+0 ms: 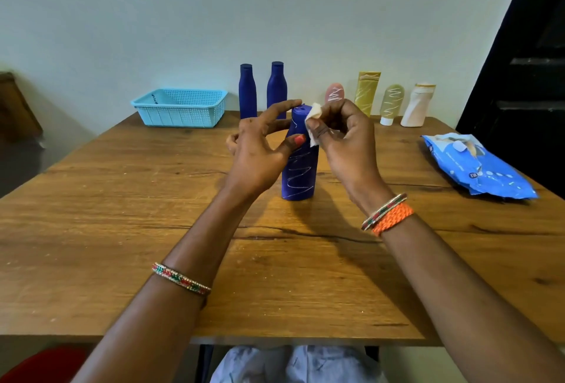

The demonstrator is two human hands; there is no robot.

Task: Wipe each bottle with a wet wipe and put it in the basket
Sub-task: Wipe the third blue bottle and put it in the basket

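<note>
so this was pretty early in the job as far as i could tell. the basket (180, 107) sat at the far left of the table (122, 229) and from this angle i couldn't see any bottle in it, so nothing looked finished yet. one blue bottle (299, 174) stood upright mid-table, scribbled all over with white zigzag marks that still ran most of the way down, so the wiping on it had barely got going. the left hand (260, 153) steadied it, thumb pressed on the near side and forefinger stretched to the cap, the other fingers loose and spread rather than wrapped round. the right hand (342, 141) pinched a small folded wipe (313, 121) between thumb and fingertips, right up against the bottle's shoulder near the top. lined up along the wall behind were six more waiting: two tall blue bottles (247, 92), a pink one (335, 92), a yellow tube (367, 92), a pale green tube (391, 104) and a white bottle (417, 105), the last four showing the same scribbles. the wipes pack (477, 165) lay off to the right, well apart from the bottle. my guess: one bottle in hand, six left, and the whole basket step still to do.
</note>
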